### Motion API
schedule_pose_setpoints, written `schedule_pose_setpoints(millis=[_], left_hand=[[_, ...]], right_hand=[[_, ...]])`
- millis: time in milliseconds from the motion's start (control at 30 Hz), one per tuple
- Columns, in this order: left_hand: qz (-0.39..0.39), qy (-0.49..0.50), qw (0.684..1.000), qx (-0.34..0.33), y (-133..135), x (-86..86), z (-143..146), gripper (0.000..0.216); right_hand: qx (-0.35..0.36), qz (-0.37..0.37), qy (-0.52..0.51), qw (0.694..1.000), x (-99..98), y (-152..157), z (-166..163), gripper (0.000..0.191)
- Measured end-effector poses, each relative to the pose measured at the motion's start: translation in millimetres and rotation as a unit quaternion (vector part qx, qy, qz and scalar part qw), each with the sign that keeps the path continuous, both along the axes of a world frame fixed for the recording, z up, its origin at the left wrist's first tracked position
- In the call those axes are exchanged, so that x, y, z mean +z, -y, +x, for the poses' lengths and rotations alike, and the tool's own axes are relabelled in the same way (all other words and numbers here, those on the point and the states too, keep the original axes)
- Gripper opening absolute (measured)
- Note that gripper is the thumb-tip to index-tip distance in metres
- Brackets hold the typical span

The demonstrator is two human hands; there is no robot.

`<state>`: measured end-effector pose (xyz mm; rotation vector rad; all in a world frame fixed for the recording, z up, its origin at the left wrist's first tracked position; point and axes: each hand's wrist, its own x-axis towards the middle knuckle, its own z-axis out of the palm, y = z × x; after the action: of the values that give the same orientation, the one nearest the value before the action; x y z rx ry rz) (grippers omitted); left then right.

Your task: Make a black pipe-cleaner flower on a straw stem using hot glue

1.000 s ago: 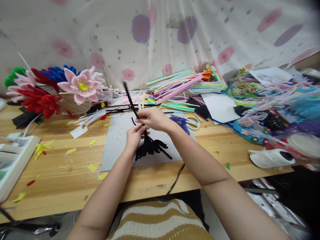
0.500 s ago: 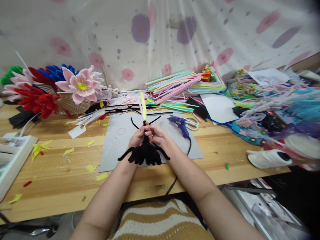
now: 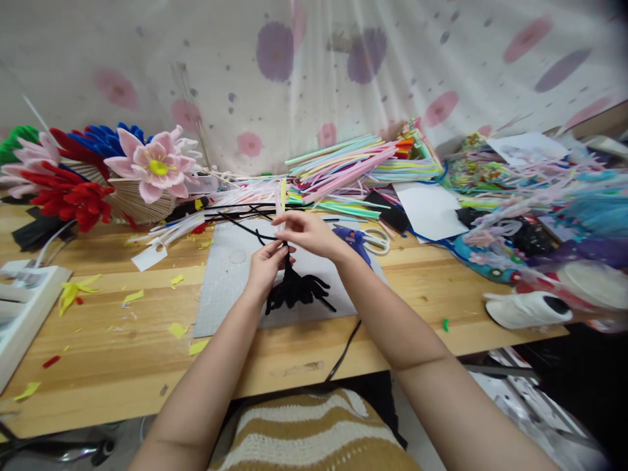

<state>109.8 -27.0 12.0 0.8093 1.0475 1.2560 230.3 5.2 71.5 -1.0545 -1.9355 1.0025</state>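
My left hand (image 3: 267, 267) is closed round the neck of a black pipe-cleaner flower (image 3: 297, 291), whose petals point down towards me. Above it, my right hand (image 3: 311, 234) pinches with thumb and fingers at the upper stem; what exactly sits between those fingertips is hidden. A pale yellow and white strip (image 3: 281, 195) rises beyond the fingers, and black pipe-cleaner ends stick out to the left. Beneath both hands lies a grey board (image 3: 220, 288). Partly behind my right forearm are a blue glue gun (image 3: 354, 241) and white-handled scissors (image 3: 377, 241).
Bundles of coloured pipe cleaners (image 3: 348, 163) lie along the back. Finished flowers, including a pink one (image 3: 156, 167), stand at left above a white power strip (image 3: 29, 307). Yellow scraps (image 3: 178, 330) dot the table. A white spool (image 3: 527, 309) lies at right.
My right hand has moved up from beside my left hand to the upper stem. The black flower has turned and its petals now spread to the right.
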Motion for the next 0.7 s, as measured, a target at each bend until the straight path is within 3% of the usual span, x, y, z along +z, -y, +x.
schedule_pose_setpoints(millis=[100,167,233,367,467,533,600,700], left_hand=[[0.031,-0.094,0.995,0.026,-0.3,-1.5,1.3,0.017],[0.037,-0.131,0.990,0.038,-0.4,-1.3,0.6,0.017],[0.032,-0.122,0.991,0.036,0.0,-0.3,-2.1,0.018],[0.003,-0.041,0.999,0.021,1.9,3.0,-10.2,0.034],[-0.015,0.024,0.999,0.015,2.9,5.8,-13.9,0.034],[-0.028,0.083,0.996,-0.002,3.7,8.8,-13.9,0.030],[-0.039,0.140,0.989,-0.033,5.3,13.1,-11.9,0.024],[-0.060,0.194,0.975,-0.087,9.4,18.9,-6.5,0.016]], right_hand=[[0.031,0.091,0.222,0.970,18.9,3.2,-18.2,0.027],[0.033,0.123,0.272,0.954,24.0,3.3,-27.7,0.015],[0.020,0.140,0.247,0.959,24.7,1.5,-30.0,0.012],[-0.064,0.117,0.097,0.986,16.4,-5.6,-14.0,0.019],[-0.101,0.037,-0.054,0.993,1.3,-9.7,2.9,0.020],[-0.127,-0.047,-0.154,0.979,-12.1,-10.3,10.8,0.021],[-0.150,-0.157,-0.241,0.946,-26.2,-8.5,14.0,0.022],[-0.146,-0.343,-0.327,0.869,-43.6,-1.7,9.5,0.020]])
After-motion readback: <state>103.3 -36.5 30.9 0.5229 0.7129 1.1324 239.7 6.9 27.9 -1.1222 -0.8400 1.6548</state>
